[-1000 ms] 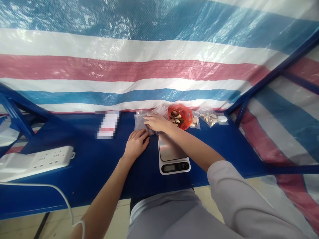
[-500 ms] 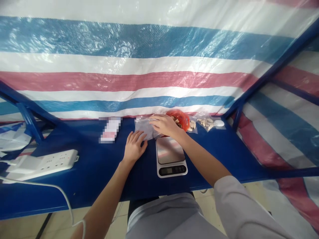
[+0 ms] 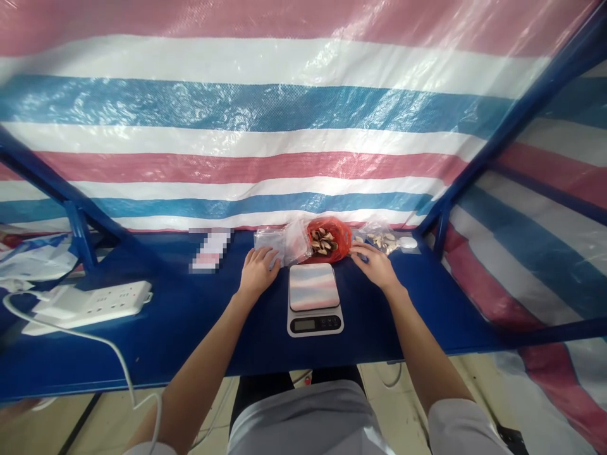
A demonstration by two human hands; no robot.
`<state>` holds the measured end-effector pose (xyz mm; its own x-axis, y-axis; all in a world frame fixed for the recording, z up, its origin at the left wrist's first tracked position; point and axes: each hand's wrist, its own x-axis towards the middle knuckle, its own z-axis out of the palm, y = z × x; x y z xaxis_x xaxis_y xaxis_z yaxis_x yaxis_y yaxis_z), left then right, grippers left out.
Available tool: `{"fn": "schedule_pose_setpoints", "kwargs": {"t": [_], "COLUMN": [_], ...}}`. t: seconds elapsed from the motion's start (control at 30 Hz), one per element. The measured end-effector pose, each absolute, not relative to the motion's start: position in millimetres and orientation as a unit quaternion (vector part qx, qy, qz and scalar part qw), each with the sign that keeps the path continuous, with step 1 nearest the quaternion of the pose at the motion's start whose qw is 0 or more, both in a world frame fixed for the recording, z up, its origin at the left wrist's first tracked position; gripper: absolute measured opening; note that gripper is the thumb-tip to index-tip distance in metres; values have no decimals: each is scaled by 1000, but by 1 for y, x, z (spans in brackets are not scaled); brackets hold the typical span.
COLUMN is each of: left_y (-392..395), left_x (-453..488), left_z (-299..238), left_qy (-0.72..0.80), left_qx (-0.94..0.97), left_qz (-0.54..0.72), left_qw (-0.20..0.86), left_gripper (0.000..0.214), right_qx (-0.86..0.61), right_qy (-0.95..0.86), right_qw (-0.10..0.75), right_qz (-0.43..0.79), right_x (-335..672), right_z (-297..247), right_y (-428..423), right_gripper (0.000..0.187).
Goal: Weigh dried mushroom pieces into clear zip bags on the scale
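Note:
My left hand [image 3: 258, 272] lies flat on the blue table, its fingertips at the edge of a clear plastic bag [image 3: 276, 245] and holding nothing. To the right of that bag stands a red container or bag [image 3: 328, 240] of dried brown slices. My right hand [image 3: 374, 265] rests open by a small clear bag of pale slices [image 3: 382, 239], with its fingertips at the bag's lower edge. A digital kitchen scale [image 3: 315, 299] with a steel plate sits between my hands, bare on top. A small white round item [image 3: 408, 242] lies beyond the small bag.
A white power strip [image 3: 90, 305] with a cable [image 3: 90, 338] lies at the table's left. A blurred paper card [image 3: 210, 249] lies near the back edge. A striped tarp [image 3: 237, 126] on blue metal bars [image 3: 516, 151] stands behind the table [image 3: 142, 344].
My right hand has moved right, off the clear bag, to the small bag, uncovering the scale. My left hand has barely moved. The view has tilted and shifted slightly.

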<state>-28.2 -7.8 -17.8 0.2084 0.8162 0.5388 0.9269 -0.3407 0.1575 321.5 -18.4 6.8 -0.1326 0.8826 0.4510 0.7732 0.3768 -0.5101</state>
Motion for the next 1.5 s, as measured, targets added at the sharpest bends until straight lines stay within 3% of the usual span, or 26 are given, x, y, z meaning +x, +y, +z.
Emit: {"fn": "schedule_pose_setpoints", "kwargs": {"t": [0.53,0.8,1.5], "left_y": [0,2,0], "left_x": [-21,-21,-20], "left_z": [-38,-40,-34], "left_qy": [-606,-606,-611], "left_qx": [-759,-761,-766], "left_qz": [-236,-231,-198], "left_qw": [37,21,10], "left_gripper": [43,43,43], "right_qx": [-678,-684,-756], "right_qy": [-673,-674,-609], "right_qw": [265,263,240], "right_qz": [-131,-91,-6], "right_x": [382,388,366], "right_z": [-11,-31,3], "right_y": [16,27,14], "right_gripper": [31,41,27]}}
